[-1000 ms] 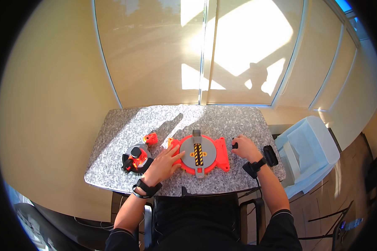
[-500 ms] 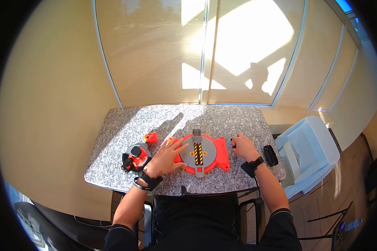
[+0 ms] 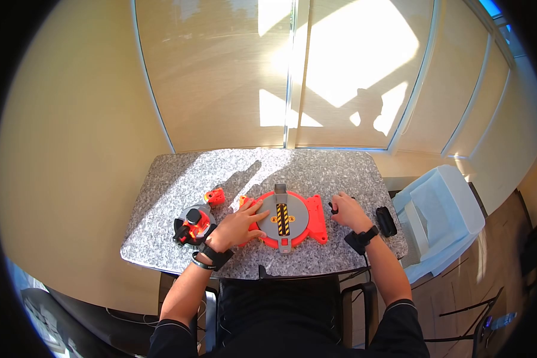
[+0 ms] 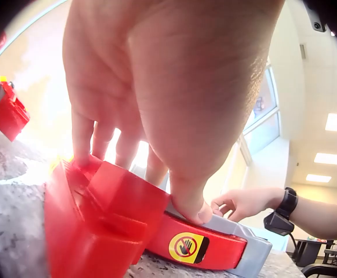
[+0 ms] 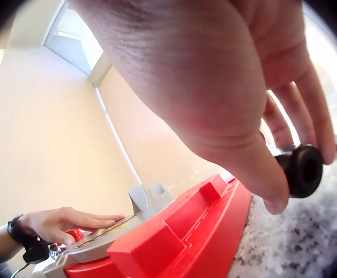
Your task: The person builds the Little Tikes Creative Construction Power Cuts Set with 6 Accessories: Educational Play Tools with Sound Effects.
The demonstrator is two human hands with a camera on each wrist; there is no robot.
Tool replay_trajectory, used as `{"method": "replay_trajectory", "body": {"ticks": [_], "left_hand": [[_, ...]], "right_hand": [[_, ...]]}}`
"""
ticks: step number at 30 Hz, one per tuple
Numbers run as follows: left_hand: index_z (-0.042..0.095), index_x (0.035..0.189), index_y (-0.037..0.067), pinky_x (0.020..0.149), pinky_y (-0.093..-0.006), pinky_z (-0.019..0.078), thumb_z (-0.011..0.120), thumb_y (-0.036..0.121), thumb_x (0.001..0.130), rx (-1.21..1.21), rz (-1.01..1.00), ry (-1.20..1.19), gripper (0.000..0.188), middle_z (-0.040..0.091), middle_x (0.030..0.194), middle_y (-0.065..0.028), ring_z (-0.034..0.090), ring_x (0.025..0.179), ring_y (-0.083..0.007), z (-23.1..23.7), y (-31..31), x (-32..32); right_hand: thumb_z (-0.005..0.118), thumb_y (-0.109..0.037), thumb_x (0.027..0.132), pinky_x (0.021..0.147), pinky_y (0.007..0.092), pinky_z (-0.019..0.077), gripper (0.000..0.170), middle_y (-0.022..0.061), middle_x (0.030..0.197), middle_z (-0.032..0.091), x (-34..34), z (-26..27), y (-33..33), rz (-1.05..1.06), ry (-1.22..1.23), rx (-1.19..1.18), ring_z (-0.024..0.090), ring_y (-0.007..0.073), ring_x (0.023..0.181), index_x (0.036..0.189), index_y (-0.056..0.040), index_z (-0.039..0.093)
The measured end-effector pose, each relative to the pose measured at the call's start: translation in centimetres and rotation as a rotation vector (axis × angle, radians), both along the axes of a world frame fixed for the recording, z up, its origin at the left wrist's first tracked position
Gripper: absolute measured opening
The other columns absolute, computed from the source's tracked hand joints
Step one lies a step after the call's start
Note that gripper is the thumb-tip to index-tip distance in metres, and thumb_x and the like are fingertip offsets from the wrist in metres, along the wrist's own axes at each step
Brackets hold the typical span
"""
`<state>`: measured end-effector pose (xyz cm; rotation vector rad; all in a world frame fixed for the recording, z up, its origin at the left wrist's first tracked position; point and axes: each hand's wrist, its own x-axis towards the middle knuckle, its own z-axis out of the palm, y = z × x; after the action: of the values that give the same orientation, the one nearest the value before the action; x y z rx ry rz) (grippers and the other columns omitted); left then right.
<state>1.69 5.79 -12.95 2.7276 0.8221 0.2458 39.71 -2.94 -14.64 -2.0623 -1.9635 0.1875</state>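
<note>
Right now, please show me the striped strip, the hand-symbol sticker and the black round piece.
Striped strip (image 3: 282, 220), head view: middle of its stripes.
Hand-symbol sticker (image 4: 186, 248), left wrist view: crossed-out hand symbol.
Black round piece (image 5: 297, 172), right wrist view: end rim.

HEAD: high on your side of the red-grey disc, facing forward-down, farthest | LEFT WRIST: disc's left, low, close, facing past your left hand | RIGHT WRIST: disc's right, low, close, facing past your right hand | WRISTS SHARE: disc, both hands
</note>
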Motion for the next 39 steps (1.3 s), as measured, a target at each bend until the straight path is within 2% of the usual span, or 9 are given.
{"method": "replay_trajectory", "body": {"ticks": [8, 14, 17, 20, 23, 26, 31, 34, 39], "left_hand": [[0.052, 0.154, 0.02, 0.108, -0.0503, 0.0512, 0.069, 0.052, 0.093, 0.077, 0.057, -0.002, 0.071, 0.038, 0.166, -0.0152, 0.035, 0.152, -0.0392, -0.7, -1.6, 0.9], [0.054, 0.151, 0.012, 0.103, -0.0484, 0.0543, 0.068, 0.051, 0.095, 0.234, 0.101, 0.006, 0.069, 0.044, 0.158, -0.0226, 0.045, 0.144, -0.0446, -2.0, -3.1, 1.9], [0.055, 0.15, 0.011, 0.103, -0.0489, 0.0537, 0.067, 0.052, 0.095, 0.24, 0.14, -0.002, 0.07, 0.046, 0.155, -0.0261, 0.045, 0.143, -0.0475, -2.3, -3.5, 2.2], [0.056, 0.148, 0.01, 0.108, -0.0512, 0.0493, 0.066, 0.055, 0.095, 0.265, 0.19, 0.017, 0.071, 0.047, 0.154, -0.0275, 0.048, 0.139, -0.0493, -2.5, -3.8, 2.4], [0.057, 0.148, 0.008, 0.11, -0.0517, 0.0474, 0.066, 0.056, 0.094, 0.282, 0.213, 0.004, 0.072, 0.049, 0.152, -0.0295, 0.048, 0.138, -0.0511, -2.6, -4.0, 2.7], [0.056, 0.148, 0.008, 0.111, -0.0518, 0.0462, 0.067, 0.056, 0.094, 0.252, 0.267, -0.001, 0.074, 0.048, 0.152, -0.0305, 0.048, 0.137, -0.0514, -2.8, -4.5, 3.4], [0.057, 0.148, 0.011, 0.105, -0.0471, 0.047, 0.067, 0.056, 0.094, 0.283, 0.31, -0.003, 0.072, 0.051, 0.147, -0.0251, 0.05, 0.132, -0.0427, -2.4, -5.0, 4.2], [0.061, 0.143, 0.007, 0.113, -0.0543, 0.0414, 0.07, 0.054, 0.093, 0.237, 0.284, -0.055, 0.07, 0.05, 0.148, -0.0322, 0.048, 0.135, -0.0507, -1.8, -4.9, 4.1], [0.061, 0.144, 0.004, 0.117, -0.054, 0.0379, 0.071, 0.052, 0.093, 0.29, 0.247, -0.121, 0.07, 0.049, 0.147, -0.0333, 0.047, 0.137, -0.0508, -3.3, -4.5, 3.8]], "right_hand": [[0.083, -0.006, 0.075, 0.081, 0.049, 0.0528, 0.034, 0.0156, 0.101, 0.06, -1.3, 2.5, -2.7, 0.064, 0.111, 0.099, 0.064, 0.0419, 0.097, 0.094, -0.0058, 0.055], [0.084, -0.008, 0.076, 0.084, 0.0482, 0.0532, 0.036, 0.0159, 0.103, 0.062, -2.8, 4.1, -4.5, 0.058, 0.156, 0.13, 0.065, 0.0414, 0.097, 0.1, -0.0044, 0.057], [0.083, -0.01, 0.078, 0.087, 0.0462, 0.0537, 0.037, 0.0169, 0.105, 0.065, -3.7, 4.7, -5.2, 0.067, 0.294, 0.055, 0.066, 0.039, 0.099, 0.105, -0.0034, 0.059], [0.085, -0.008, 0.077, 0.08, 0.041, 0.0572, 0.039, 0.0152, 0.104, 0.067, -4.1, 4.0, -5.6, 0.137, 0.252, 0.065, 0.07, 0.0307, 0.091, 0.109, -0.0032, 0.062], [0.083, -0.009, 0.08, 0.08, 0.0412, 0.0571, 0.036, 0.0147, 0.101, 0.068, -5.0, 4.0, -6.4, 0.163, 0.224, 0.101, 0.07, 0.0302, 0.089, 0.108, -0.0033, 0.063], [0.081, -0.012, 0.083, 0.08, 0.0415, 0.0569, 0.035, 0.0144, 0.1, 0.068, -5.8, 4.3, -7.2, 0.168, 0.243, 0.093, 0.07, 0.0301, 0.089, 0.113, -0.0042, 0.065], [0.076, -0.017, 0.087, 0.083, 0.0444, 0.0558, 0.033, 0.016, 0.099, 0.067, -6.6, 4.6, -8.3, 0.192, 0.174, 0.042, 0.069, 0.0348, 0.092, 0.118, -0.0072, 0.069], [0.074, -0.019, 0.088, 0.085, 0.0467, 0.0551, 0.033, 0.0171, 0.1, 0.067, -6.5, 3.8, -8.5, 0.217, 0.163, -0.02, 0.068, 0.0379, 0.096, 0.119, -0.0084, 0.07], [0.076, -0.022, 0.087, 0.086, 0.0465, 0.0552, 0.033, 0.0176, 0.1, 0.067, -7.2, 2.7, -8.9, 0.196, 0.229, -0.03, 0.069, 0.0374, 0.096, 0.117, -0.0084, 0.071]]}}
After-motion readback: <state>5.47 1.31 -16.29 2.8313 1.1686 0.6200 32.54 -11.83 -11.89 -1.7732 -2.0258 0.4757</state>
